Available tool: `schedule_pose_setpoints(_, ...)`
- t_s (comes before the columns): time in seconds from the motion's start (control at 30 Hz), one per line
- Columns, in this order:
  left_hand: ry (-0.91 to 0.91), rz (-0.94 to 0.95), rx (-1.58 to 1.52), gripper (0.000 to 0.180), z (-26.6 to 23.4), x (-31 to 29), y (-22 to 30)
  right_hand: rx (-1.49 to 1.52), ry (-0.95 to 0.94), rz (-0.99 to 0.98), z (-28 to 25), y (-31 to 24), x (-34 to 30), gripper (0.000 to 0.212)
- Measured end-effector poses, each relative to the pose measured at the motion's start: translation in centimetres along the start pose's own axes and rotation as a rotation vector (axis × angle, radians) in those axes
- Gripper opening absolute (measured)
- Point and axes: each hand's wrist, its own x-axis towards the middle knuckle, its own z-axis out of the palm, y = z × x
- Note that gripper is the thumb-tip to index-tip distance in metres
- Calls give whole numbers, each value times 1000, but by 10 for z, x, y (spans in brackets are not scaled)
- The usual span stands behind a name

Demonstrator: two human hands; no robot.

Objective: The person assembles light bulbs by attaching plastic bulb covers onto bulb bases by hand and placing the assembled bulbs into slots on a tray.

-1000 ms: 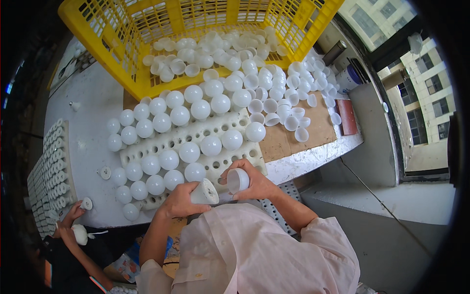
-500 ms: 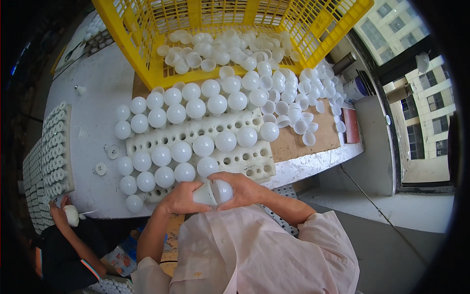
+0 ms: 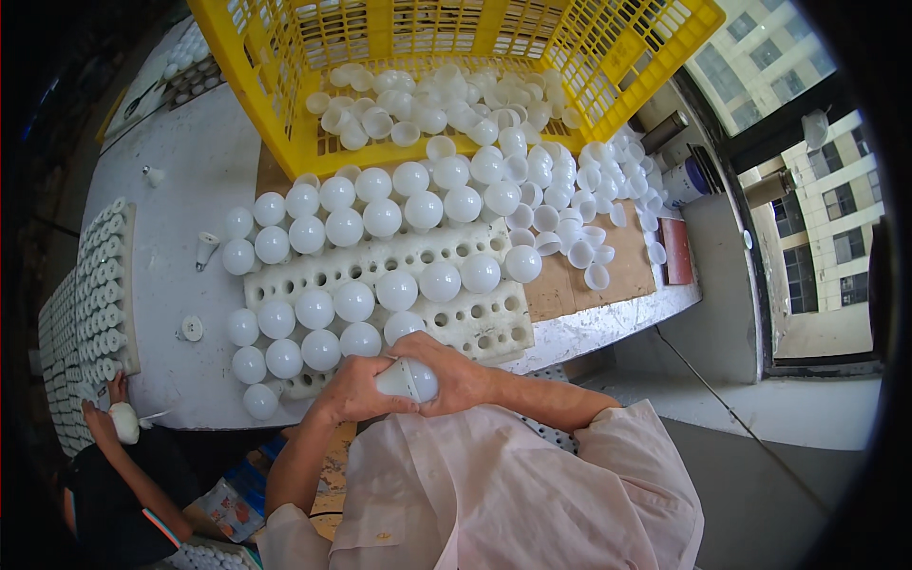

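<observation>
In front of my shirt I hold an LED light bulb on its side between both hands. My left hand wraps the white tapered body, and my right hand grips the milky dome end. The dome sits against the body's rim; whether it is fully seated I cannot tell. Just beyond my hands stand rows of white bulbs in foam trays with holes, dome side up. Several of the holes hold nothing.
A yellow plastic crate full of loose domes lies open at the back. More domes spill over cardboard on the right. Bulb bodies lie at left, near a tray of bodies. A co-worker's hand works at lower left.
The dome and the body have come together, closing the gap between them. One bulb body on the table has shifted and tipped onto its side. The co-worker's hands have moved toward the tray.
</observation>
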Motion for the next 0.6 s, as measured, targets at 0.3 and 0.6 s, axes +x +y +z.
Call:
schedule_pose_setpoints(0.3, -10, 220, -49, 58, 4, -3, 0, 98, 185, -168, 12, -8, -9, 53)
schedule_pose_setpoints(0.6, 186, 35, -83, 44, -6, -15, -25, 60, 344, 187, 5, 9, -14, 56)
